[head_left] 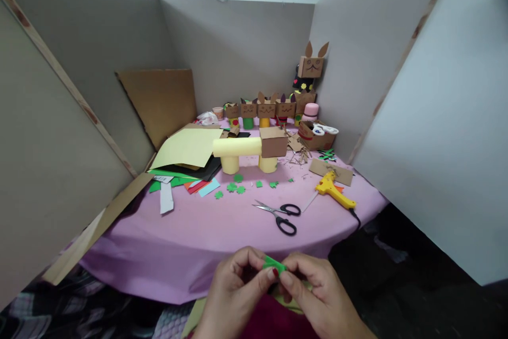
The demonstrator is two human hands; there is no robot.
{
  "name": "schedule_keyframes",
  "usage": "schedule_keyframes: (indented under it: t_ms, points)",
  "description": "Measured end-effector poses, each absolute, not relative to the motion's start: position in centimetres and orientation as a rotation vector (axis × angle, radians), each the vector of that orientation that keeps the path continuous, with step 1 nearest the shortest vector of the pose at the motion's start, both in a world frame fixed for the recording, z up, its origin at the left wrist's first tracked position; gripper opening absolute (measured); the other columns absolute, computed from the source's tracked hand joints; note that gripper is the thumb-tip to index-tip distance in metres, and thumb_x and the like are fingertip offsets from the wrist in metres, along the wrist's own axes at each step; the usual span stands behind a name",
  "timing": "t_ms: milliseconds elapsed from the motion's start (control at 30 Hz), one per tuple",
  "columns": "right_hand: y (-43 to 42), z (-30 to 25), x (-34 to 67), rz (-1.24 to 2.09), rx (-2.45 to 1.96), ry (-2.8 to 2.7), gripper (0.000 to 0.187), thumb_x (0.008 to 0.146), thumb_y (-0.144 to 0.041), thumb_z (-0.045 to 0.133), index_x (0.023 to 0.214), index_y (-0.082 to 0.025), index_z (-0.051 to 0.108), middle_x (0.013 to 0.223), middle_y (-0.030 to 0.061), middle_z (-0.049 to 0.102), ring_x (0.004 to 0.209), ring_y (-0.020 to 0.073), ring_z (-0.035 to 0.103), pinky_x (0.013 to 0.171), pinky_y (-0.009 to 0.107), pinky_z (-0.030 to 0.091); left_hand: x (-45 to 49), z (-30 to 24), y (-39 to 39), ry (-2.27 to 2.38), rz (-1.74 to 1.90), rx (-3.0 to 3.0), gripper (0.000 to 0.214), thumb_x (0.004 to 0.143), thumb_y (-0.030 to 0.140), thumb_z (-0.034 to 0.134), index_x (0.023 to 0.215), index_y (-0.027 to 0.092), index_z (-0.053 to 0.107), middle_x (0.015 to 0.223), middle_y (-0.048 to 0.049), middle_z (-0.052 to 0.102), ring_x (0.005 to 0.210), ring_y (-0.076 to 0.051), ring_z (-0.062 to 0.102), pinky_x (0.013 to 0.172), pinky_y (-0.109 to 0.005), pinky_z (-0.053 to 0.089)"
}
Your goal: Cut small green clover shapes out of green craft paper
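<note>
My left hand [237, 289] and my right hand [317, 291] meet low in the view, in front of the table's near edge. Both pinch a small folded piece of green paper [273, 264] between thumbs and fingertips. Beyond them on the pink tablecloth [190, 244] lie black-handled scissors [280, 213], a yellow glue gun [334, 191] and several small green paper cut-outs [234, 187]. A yellow paper-tube animal [242, 151] with a brown cardboard box head [273, 141] stands further back.
A stack of coloured paper sheets [186, 156] lies at the left. A row of small cardboard-headed figures [265, 110] lines the back, with a taller eared one [311, 66] at the right. Grey partition walls [71, 117] enclose the table; a cardboard sheet [161, 101] leans at the back left.
</note>
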State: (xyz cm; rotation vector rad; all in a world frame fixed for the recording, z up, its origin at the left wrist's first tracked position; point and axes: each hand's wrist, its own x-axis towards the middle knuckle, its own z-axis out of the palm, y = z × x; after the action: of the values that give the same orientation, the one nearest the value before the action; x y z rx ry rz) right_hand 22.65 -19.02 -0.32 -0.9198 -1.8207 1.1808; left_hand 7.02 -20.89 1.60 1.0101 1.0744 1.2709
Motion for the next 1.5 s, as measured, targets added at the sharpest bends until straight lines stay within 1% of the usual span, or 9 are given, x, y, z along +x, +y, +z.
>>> schedule_keyframes:
  t_ms: [267,433,600,933,1167,1300,1400,1467,1500]
  points:
    - [-19.2,-0.6,22.2,1.394,-0.894,-1.63,0.03,0.087,-0.04,0.052,0.073,-0.015,0.059,0.06,0.0018,0.057,0.055,0.0139,0.052,0.052,0.024,0.041,7.1,1.9,-21.0,1.036,1.286,1.011,0.023,0.065,0.023,0.077,0.055,0.016,0.057,0.054,0.0039,0.064,0.05,-0.011,0.062,0.05,-0.02,0.048]
    - [-19.2,-0.9,22.3,1.61,-0.778,-1.413,0.035,0.088,-0.045,0.051,0.076,-0.014,0.06,0.061,0.0017,0.058,0.054,0.0123,0.053,0.055,0.025,0.042,6.0,1.5,-21.1,1.171,1.33,1.512,0.014,0.071,0.013,0.071,0.059,0.017,0.065,0.062,-0.0003,0.066,0.059,-0.013,0.063,0.057,-0.021,0.047]
    - [-19.1,-1.2,22.3,1.716,-0.738,-1.293,0.034,0.087,-0.045,0.054,0.074,-0.014,0.06,0.059,0.0013,0.059,0.049,0.0104,0.052,0.053,0.023,0.041,5.3,1.6,-21.2,1.177,1.293,1.836,0.01,0.075,0.013,0.068,0.067,0.019,0.068,0.069,-0.0028,0.07,0.065,-0.015,0.065,0.061,-0.021,0.048]
    - [-19.2,-0.8,22.3,1.686,-0.717,-1.357,0.037,0.088,-0.044,0.052,0.076,-0.013,0.067,0.057,0.0016,0.059,0.049,0.0111,0.053,0.051,0.023,0.044,5.7,2.2,-21.1,1.314,1.089,1.708,0.017,0.078,0.017,0.062,0.062,0.018,0.059,0.063,-0.0009,0.066,0.059,-0.014,0.062,0.058,-0.021,0.045]
    - [-19.1,-0.7,22.4,1.653,-0.78,-1.443,0.035,0.084,-0.043,0.058,0.068,-0.012,0.062,0.057,0.0019,0.059,0.048,0.0102,0.053,0.049,0.022,0.043,5.9,2.4,-21.1,1.33,1.009,1.6,0.018,0.078,0.019,0.061,0.06,0.018,0.055,0.06,0.0,0.065,0.057,-0.013,0.058,0.056,-0.022,0.043]
    - [-19.1,-0.6,22.6,1.546,-0.859,-1.569,0.034,0.086,-0.04,0.055,0.067,-0.013,0.061,0.056,0.0019,0.059,0.048,0.0108,0.054,0.048,0.021,0.042,6.1,2.2,-21.0,1.327,1.008,1.523,0.019,0.075,0.02,0.062,0.058,0.017,0.055,0.058,0.0003,0.062,0.055,-0.013,0.055,0.054,-0.022,0.041]
    - [-19.1,-0.4,22.7,1.443,-0.873,-1.669,0.032,0.088,-0.037,0.051,0.069,-0.014,0.062,0.059,0.0025,0.061,0.05,0.0117,0.056,0.049,0.021,0.043,6.2,1.8,-20.9,1.25,1.082,1.279,0.01,0.07,0.018,0.067,0.071,0.017,0.058,0.059,0.0032,0.061,0.055,-0.012,0.056,0.052,-0.02,0.041]
    - [-19.0,-0.1,22.8,1.364,-0.871,-1.736,0.029,0.089,-0.034,0.05,0.071,-0.014,0.062,0.062,0.0029,0.062,0.052,0.0128,0.058,0.051,0.022,0.045,6.2,1.6,-20.8,1.187,1.111,1.139,0.016,0.067,0.018,0.071,0.079,0.017,0.06,0.061,0.004,0.062,0.055,-0.011,0.057,0.052,-0.02,0.042]
    - [-19.0,0.0,22.8,1.329,-0.868,-1.761,0.028,0.089,-0.032,0.049,0.072,-0.014,0.063,0.063,0.0031,0.062,0.054,0.0133,0.059,0.053,0.023,0.045,6.2,1.6,-20.7,1.171,1.105,1.107,0.016,0.066,0.019,0.072,0.077,0.016,0.062,0.06,0.0036,0.063,0.055,-0.011,0.058,0.052,-0.019,0.043]
